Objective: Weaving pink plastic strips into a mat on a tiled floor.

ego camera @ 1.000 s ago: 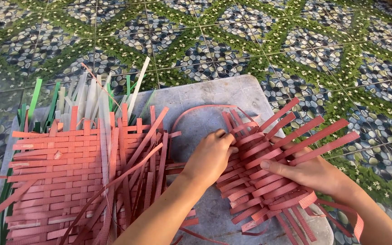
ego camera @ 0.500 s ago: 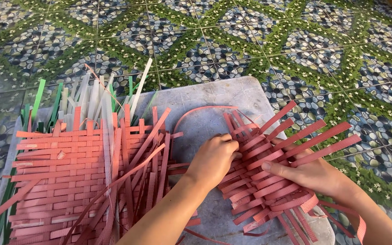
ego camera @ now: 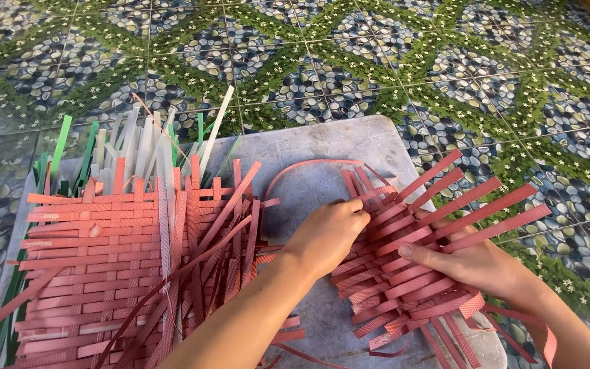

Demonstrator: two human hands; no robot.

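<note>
A small woven piece of red plastic strips lies on the right half of a grey slab. My left hand is curled at the piece's upper left edge, pinching a red strip there. My right hand lies flat on the weave, pressing it down with fingers pointing left. Loose strip ends fan out to the upper right. One long red strip arcs from the left hand's side over the bare slab.
A larger red woven mat covers the slab's left half, with loose red strips crossing it. White strips and green strips stick out behind it. Patterned green and pebble tiles surround the slab.
My left hand has shifted slightly right and down along the weave's edge. My right hand stays pressed on the weave, almost unmoved.
</note>
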